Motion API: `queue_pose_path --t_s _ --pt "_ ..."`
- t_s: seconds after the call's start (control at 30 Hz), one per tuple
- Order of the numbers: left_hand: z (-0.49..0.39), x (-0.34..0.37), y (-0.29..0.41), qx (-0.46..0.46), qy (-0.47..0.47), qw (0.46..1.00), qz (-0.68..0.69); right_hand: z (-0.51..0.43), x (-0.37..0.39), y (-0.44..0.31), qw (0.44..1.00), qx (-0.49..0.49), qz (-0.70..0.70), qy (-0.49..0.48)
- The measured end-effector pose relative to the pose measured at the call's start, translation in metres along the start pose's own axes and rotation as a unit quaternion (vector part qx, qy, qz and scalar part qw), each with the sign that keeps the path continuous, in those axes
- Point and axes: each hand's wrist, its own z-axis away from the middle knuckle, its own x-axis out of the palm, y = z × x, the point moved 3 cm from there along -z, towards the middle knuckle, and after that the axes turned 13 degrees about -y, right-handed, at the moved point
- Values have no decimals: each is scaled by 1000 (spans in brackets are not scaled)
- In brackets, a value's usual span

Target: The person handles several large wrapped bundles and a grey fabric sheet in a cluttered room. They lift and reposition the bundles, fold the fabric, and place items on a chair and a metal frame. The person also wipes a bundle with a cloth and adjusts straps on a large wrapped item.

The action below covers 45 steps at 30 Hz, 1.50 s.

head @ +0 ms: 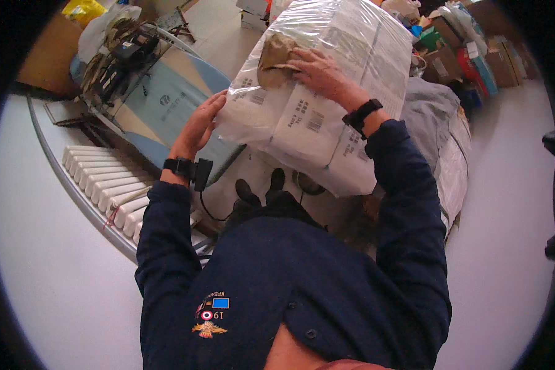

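Note:
A large bundle of white packages in clear plastic film (300, 120) stands before me, with dark cords running across it. The packages bear printed writing and barcodes. My left hand (201, 120) lies against the bundle's left edge, fingers extended and thumb apart. My right hand (319, 74) rests on top, its fingertips at the right edge of a brown piece of material (274, 60), perhaps paper or cloth. Whether those fingers pinch this piece or only lie on it is unclear. Both wrists wear black straps; a cable hangs from the left one's device.
A glass-topped table (166, 101) stands at left, with dark devices (132, 48) at its far end. Below it is a white radiator (106, 180) beside a grey pipe. Grey cloth (425, 115) covers something right of the bundle. Cardboard boxes (444, 64) are stacked at far right.

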Motion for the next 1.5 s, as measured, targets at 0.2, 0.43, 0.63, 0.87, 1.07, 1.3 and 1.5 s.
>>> queue_pose_path --t_s 0.2,0.43,0.63,0.87,1.07,1.3,1.5 --pt "-4 12 -10 80 75 994 -29 60 -1 -38 985 -158 21 66" --pt "-7 33 -25 144 170 961 -163 200 8 -104 995 -75 -72 16" --pt "-7 44 -30 123 267 914 -281 206 -1 -36 993 -46 -91 66" --pt "-4 77 -41 118 399 813 -407 166 -1 132 988 0 -55 142" --pt "6 132 -73 63 476 778 -406 126 -9 226 979 84 -142 118" --pt "-20 212 -111 207 427 878 -60 119 7 223 979 78 -63 176" --pt "-31 191 -114 259 436 860 -52 117 15 217 981 94 -51 160"
